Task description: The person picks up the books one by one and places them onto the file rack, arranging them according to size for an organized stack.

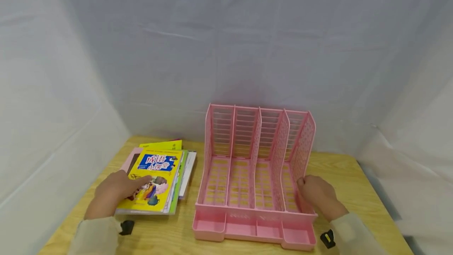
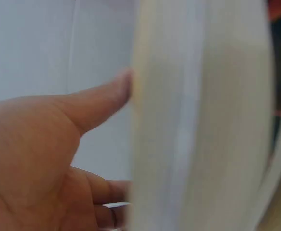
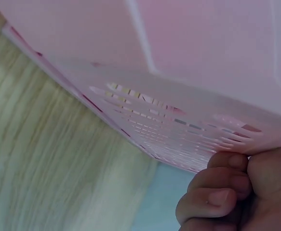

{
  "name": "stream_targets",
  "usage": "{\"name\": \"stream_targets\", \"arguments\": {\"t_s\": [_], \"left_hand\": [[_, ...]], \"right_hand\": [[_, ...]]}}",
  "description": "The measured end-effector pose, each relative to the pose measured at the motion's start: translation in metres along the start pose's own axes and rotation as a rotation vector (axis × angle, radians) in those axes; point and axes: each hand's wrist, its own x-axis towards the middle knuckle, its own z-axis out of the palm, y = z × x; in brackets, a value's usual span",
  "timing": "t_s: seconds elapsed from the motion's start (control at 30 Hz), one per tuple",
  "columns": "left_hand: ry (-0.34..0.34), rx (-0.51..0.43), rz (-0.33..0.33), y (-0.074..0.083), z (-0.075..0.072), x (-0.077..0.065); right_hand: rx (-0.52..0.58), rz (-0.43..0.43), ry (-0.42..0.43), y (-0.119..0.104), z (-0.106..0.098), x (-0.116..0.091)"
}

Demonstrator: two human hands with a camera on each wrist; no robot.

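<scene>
1. Cream sleeves (image 1: 95, 237) come in nearest, black wrist devices (image 1: 126, 227) beside them.
2. Next stands the pink plastic organizer (image 1: 255, 209) on the wooden desk (image 1: 354, 196), its four-compartment tray in front, four upright slots behind.
3. Right grip (image 1: 318, 194): fingers curled, grasping the organizer's right side wall by its edge.
4. Left grip (image 1: 118, 188): thumb laid over the top cover of the book stack (image 1: 164, 204); fingertips hidden, so I cannot tell whether it clasps.
5. That stack lies flat, unevenly fanned, left of the organizer and apart from it.
6. White sheeting (image 1: 247, 50) hangs farthest back.
</scene>
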Motion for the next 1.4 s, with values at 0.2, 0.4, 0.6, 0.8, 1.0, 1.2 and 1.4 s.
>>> {"name": "stream_targets", "arguments": {"t_s": [0.2,0.4,0.6,0.8,1.0,1.2,1.4], "left_hand": [[-0.001,-0.047,0.011,-0.008,0.002,0.002],[-0.006,-0.074,0.022,-0.011,0.004,0.001],[-0.002,-0.116,0.033,-0.018,0.005,0.005],[-0.013,-0.135,0.016,-0.023,0.01,0.008],[-0.01,-0.125,0.04,-0.024,0.014,0.009],[0.018,-0.137,0.051,-0.023,0.016,0.01],[0.058,-0.174,0.016,-0.027,0.024,0.013]], "right_hand": [[0.043,0.009,0.03,0.001,0.005,0.0],[0.064,0.007,0.051,0.001,0.004,0.0],[0.056,0.003,0.034,-0.001,0.0,-0.001],[0.036,0.0,0.034,-0.002,0.004,-0.001],[0.033,0.01,0.032,-0.001,0.009,-0.002],[0.032,0.004,0.046,0.001,0.01,-0.002],[0.048,0.001,0.041,0.002,0.012,-0.001]]}}
